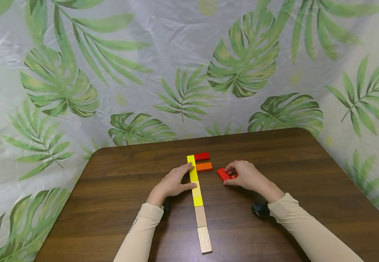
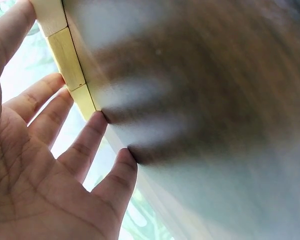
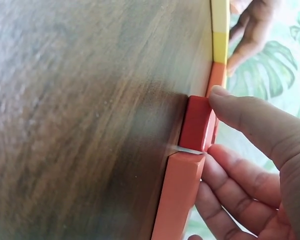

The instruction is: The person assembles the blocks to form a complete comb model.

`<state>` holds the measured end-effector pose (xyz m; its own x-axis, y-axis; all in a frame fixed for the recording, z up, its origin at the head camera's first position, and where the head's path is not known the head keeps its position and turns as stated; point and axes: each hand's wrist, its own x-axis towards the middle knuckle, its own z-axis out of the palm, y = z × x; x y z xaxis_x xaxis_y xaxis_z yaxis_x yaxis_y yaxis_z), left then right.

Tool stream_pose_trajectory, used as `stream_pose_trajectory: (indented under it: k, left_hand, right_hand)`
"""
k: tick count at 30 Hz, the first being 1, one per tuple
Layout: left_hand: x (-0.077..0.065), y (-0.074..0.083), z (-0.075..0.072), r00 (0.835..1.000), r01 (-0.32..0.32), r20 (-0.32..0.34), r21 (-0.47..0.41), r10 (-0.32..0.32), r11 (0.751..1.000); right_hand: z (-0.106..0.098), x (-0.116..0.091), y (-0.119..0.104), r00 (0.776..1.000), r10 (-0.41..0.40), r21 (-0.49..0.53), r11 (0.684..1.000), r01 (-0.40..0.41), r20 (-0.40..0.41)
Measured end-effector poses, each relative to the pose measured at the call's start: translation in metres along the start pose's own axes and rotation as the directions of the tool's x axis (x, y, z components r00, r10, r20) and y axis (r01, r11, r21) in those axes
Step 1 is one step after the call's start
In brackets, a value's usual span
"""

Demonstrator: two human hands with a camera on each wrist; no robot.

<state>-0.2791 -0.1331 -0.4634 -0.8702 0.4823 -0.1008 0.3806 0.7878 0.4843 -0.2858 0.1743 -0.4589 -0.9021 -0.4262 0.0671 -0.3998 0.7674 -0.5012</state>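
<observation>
A row of flat blocks runs toward the front edge of the table: yellow blocks at the far end, a cream block, a short yellow block, and two plain wooden blocks nearest. My left hand touches the row with fingers extended, thumb at the cream block and fingertips along the yellow ones. My right hand pinches a red block between thumb and fingers, low at the table. An orange block lies just beside that red one, partly covered by the right hand in the head view.
Right of the row's far end, a red block and an orange block stick out sideways. Everything lies on a dark brown wooden table. A leaf-patterned curtain hangs behind it.
</observation>
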Motion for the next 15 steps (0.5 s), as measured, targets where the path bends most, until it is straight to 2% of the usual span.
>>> stream_pose_trajectory:
  k: [15]
  left_hand:
    - [0.0005,-0.0013,0.0009,1.000,0.002,-0.004,-0.007,-0.002,1.000]
  right_hand:
    - [0.0005,-0.0012,-0.0008,1.000,0.019,0.008,1.000,-0.019,-0.005]
